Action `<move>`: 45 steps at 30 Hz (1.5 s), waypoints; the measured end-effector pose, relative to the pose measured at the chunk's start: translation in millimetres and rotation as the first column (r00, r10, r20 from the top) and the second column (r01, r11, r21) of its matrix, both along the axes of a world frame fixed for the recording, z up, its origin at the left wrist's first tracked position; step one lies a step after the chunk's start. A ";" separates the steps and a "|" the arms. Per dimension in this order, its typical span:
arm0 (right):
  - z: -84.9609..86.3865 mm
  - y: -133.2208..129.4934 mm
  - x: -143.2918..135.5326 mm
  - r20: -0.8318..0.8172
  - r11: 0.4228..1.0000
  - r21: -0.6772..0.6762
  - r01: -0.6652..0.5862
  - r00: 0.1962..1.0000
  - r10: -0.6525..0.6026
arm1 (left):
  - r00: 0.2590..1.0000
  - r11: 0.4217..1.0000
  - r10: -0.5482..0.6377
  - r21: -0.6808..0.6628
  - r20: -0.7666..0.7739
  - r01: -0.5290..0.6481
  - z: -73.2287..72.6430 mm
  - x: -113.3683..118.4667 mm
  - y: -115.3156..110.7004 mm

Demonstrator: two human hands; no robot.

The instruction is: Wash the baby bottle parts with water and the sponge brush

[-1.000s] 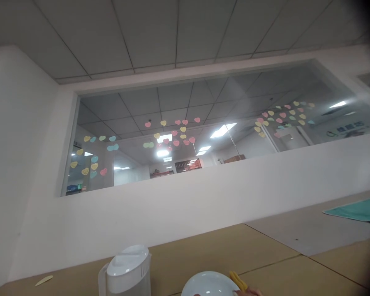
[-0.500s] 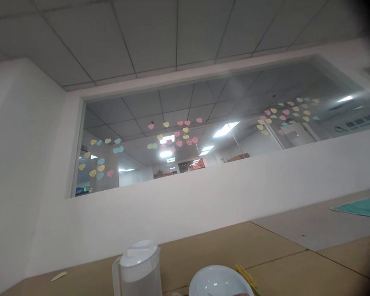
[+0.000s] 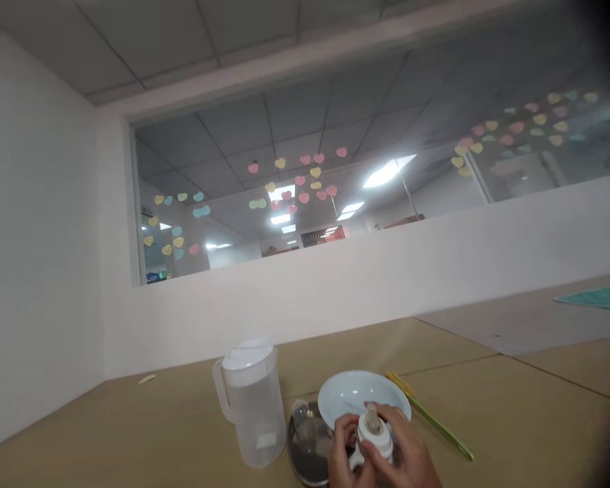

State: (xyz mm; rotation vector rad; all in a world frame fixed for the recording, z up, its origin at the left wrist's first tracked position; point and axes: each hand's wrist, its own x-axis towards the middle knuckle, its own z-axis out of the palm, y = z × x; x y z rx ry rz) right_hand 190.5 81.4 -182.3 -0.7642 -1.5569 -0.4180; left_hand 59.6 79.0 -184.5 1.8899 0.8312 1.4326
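Both hands are at the bottom centre of the head view, closed round a baby bottle [image 3: 376,439] with a white collar and a clear teat pointing up. My left hand [image 3: 344,455] grips its left side. My right hand [image 3: 405,447] wraps the right side, its thumb lying across the front of the collar. The bottle's lower part is hidden by the fingers and the frame edge. Just behind them is a pale white bowl [image 3: 335,390]. To the left a round metal tray [image 3: 299,457] carries a clear dome-shaped cap [image 3: 301,412].
A lidded translucent pitcher [image 3: 258,413] stands left of the tray. Right of the bowl lies a thin green stick with a yellow end [image 3: 440,421]. A small pale flat piece [image 3: 147,379] lies far left, and a teal cloth [image 3: 600,297] far right. A white wall and window rise behind.
The view has tilted down, so the tabletop things sit higher in the picture. Both hands and the bottle now show, where before only a sliver of fingers was visible at the bowl.
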 end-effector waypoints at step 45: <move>-4.1 3.6 6.7 -0.043 0.968 -0.162 -0.191 0.982 0.186 | 0.968 0.972 0.082 0.233 -0.235 -0.026 -23.9 -17.6 5.2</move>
